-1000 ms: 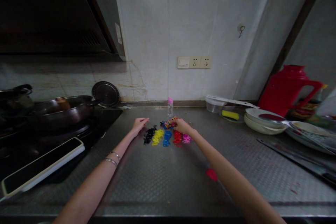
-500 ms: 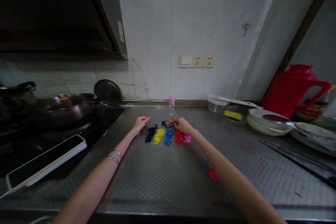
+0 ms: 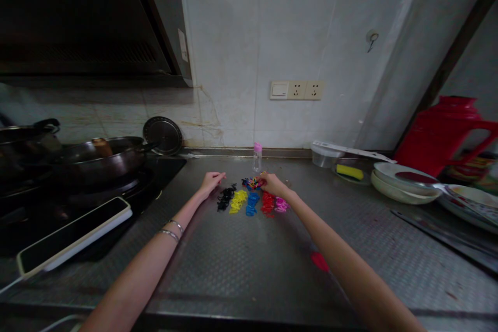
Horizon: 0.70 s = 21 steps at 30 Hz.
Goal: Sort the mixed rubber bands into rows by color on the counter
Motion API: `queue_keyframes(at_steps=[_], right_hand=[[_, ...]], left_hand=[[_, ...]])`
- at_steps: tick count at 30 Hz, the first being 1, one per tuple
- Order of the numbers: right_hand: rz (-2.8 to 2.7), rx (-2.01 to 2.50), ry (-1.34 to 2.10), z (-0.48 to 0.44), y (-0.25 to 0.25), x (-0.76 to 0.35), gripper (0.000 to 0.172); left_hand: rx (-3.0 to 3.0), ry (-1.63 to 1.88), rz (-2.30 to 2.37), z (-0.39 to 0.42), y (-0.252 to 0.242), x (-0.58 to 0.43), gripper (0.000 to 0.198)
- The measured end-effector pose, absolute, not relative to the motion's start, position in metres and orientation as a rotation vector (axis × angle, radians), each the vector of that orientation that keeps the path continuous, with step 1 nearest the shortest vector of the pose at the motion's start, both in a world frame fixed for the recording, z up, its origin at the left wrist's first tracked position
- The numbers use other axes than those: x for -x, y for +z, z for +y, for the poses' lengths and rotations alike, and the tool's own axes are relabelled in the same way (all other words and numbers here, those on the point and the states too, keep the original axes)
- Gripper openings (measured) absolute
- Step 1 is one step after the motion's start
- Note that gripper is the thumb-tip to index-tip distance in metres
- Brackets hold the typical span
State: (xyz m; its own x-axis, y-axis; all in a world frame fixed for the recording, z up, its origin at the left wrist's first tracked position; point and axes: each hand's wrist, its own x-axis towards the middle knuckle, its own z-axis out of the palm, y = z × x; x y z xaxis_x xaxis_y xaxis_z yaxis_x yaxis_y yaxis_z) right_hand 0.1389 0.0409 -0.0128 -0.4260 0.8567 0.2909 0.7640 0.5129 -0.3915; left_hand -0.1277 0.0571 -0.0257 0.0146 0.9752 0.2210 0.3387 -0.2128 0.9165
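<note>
Thumb and fingers pinched together, my right hand (image 3: 272, 184) is closed at the right side of a mixed pile of small coloured rubber bands (image 3: 251, 183), gripping some of them. My left hand (image 3: 212, 182) hovers or rests just behind and left of the black rubber bands (image 3: 225, 199). Its fingertips are pressed together, and whatever they hold is too small to make out. In a row towards me lie yellow rubber bands (image 3: 238, 201), blue ones (image 3: 252, 204), red ones (image 3: 267, 204) and pink ones (image 3: 281, 205), partly under my right wrist.
A small clear bottle with a pink cap (image 3: 257, 158) stands behind the pile. At left are a phone-like device (image 3: 73, 236) and a pan (image 3: 105, 161) on the stove. Bowls (image 3: 404, 187), a yellow sponge (image 3: 349, 172), a knife (image 3: 439, 238) and a red thermos (image 3: 447, 135) occupy the right.
The whole view has shifted slightly, so things appear a little further right. Both hands keep nearly the same places, the right one still at the mixed pile.
</note>
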Motion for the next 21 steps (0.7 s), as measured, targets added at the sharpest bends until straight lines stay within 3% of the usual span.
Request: queue_keyframes(at_steps=[8,21], right_hand=[[-2.318,1.341,0.164,0.044,-0.012,-0.137,0.027],[-2.16,1.344,0.294,0.052,0.007,-0.148,0.033]], left_hand=[[-1.618,1.222,1.369,0.06,-0.028,0.128,0.046],[-1.596,1.23,1.358,0.061,-0.028,0.128,0.046]])
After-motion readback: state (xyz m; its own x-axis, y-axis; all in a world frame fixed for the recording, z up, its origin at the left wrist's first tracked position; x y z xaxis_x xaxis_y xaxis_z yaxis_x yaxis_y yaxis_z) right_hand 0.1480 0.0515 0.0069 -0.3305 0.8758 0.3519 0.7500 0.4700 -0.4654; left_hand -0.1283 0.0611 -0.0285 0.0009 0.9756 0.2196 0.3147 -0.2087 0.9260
